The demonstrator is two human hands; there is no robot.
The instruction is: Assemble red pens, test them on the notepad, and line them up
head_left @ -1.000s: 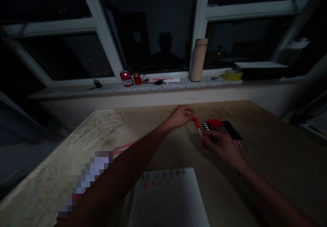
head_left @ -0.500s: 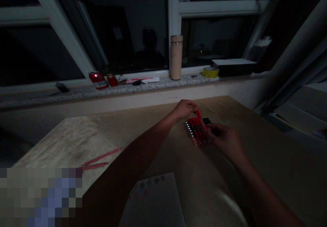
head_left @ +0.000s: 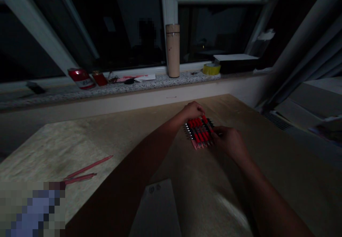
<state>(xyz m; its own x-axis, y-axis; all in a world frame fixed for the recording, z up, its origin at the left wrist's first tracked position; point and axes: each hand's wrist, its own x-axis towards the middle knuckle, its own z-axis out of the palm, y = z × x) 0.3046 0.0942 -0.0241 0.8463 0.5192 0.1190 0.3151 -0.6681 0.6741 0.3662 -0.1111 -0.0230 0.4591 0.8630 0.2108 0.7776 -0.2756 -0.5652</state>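
A row of several red pens (head_left: 197, 132) lies side by side on the table, with shiny clips along its left side and pinkish pens at its lower left edge. Between both hands is one red pen (head_left: 208, 124) at the right of the row. My left hand (head_left: 193, 110) pinches its far end. My right hand (head_left: 227, 139) has its fingertips closed on the near end. Dark pens or a dark holder (head_left: 210, 120) show just behind the held pen; which it is I cannot tell.
Two pink pens (head_left: 89, 167) lie on the table's left part. A white sheet (head_left: 156, 208) with dark marks is near me. Along the stone sill stand a red can (head_left: 81, 78), a small red jar (head_left: 99, 78), a tan flask (head_left: 173, 51) and a yellow tape roll (head_left: 211, 69).
The red pen in my hands has come down from above the row to its right side. The view has shifted right and slightly down.
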